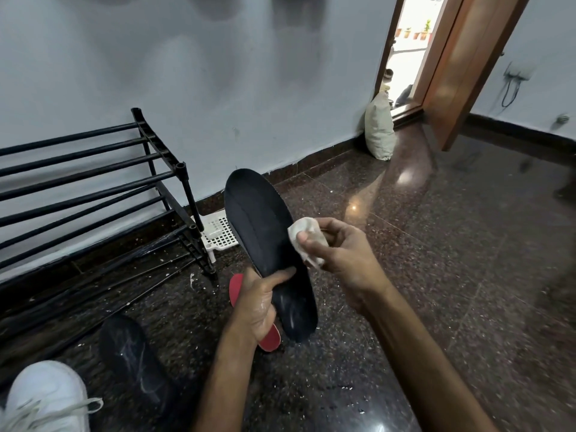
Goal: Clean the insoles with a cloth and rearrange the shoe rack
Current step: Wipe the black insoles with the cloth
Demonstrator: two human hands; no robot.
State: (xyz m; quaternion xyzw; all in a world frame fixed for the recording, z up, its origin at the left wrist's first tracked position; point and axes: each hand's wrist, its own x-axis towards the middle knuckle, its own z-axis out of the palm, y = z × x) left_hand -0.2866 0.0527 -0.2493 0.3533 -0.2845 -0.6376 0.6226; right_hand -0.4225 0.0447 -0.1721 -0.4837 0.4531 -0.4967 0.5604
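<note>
Both forearms bare, stretched forward. Left hand [258, 304] curled round black insole [261, 226], thumb laid across its top. Right hand [339, 254] pinches bunched cloth [307, 233] under thumb.

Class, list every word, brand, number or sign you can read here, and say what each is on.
No readable text anywhere. The black insole, the cloth, the white shoe and the shoe rack show no legible print; pale marks on the floor insole are too blurred to read.
</note>
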